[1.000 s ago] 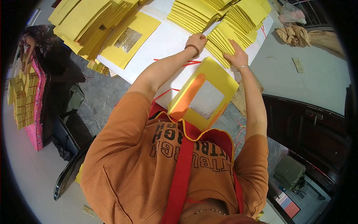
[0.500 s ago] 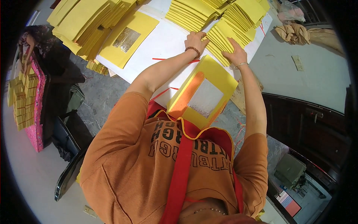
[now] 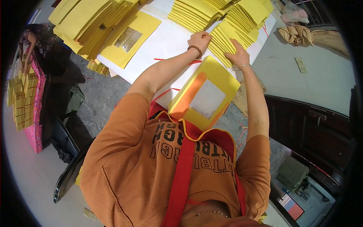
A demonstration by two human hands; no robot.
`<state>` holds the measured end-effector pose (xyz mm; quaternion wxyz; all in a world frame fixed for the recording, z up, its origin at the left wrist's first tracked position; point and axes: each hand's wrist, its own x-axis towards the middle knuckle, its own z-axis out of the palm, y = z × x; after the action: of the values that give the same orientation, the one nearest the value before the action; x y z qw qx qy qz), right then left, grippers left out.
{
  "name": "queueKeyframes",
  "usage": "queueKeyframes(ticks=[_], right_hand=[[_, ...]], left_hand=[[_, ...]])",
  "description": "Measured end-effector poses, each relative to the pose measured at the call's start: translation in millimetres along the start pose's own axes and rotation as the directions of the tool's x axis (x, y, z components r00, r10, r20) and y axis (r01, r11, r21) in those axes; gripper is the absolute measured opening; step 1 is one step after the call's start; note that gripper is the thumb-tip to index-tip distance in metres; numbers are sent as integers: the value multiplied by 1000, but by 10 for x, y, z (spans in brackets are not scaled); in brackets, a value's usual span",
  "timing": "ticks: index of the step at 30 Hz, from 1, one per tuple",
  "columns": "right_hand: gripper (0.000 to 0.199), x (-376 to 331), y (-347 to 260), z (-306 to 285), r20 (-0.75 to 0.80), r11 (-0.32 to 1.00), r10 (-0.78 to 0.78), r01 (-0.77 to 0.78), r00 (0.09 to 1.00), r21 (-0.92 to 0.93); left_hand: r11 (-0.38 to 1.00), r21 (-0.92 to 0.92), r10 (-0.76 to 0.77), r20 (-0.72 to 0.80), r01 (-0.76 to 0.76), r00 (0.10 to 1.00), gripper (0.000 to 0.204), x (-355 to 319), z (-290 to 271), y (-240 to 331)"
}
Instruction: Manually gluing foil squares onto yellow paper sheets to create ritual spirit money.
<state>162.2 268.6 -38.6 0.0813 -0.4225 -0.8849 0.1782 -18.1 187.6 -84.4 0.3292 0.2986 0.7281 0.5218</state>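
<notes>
A yellow bundle [image 3: 222, 42] is set near the right edge of the white table [image 3: 166, 39]. Its left side is met by the left hand [image 3: 199, 41], fingers curled; its right side is touched by the right hand [image 3: 239, 56], thumb spread from fingers. Whether paper is gripped by either cannot be told. At the near right corner a block [image 3: 224, 71] with a pale panel is stood. Toward the left edge a sheet [image 3: 130, 41] with a silvery patch is laid; bare surface is left between it and the left hand. Upside-down dark lettering is printed on the shirt [image 3: 128, 155].
</notes>
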Motion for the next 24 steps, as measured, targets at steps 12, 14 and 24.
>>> queueKeyframes(ticks=[12, 14, 24], right_hand=[[77, 57, 74, 123, 8, 998, -6, 5, 1000, 69], [83, 20, 228, 278, -117, 977, -188, 174, 975, -124], [78, -50, 292, -8, -117, 990, -141, 141, 983, -13]], left_hand=[[972, 208, -132, 96, 109, 987, 39, 50, -67, 107], [976, 208, -88, 123, 61, 989, 47, 72, -42, 80], [971, -36, 237, 318, -238, 918, 22, -224, -542, 55]])
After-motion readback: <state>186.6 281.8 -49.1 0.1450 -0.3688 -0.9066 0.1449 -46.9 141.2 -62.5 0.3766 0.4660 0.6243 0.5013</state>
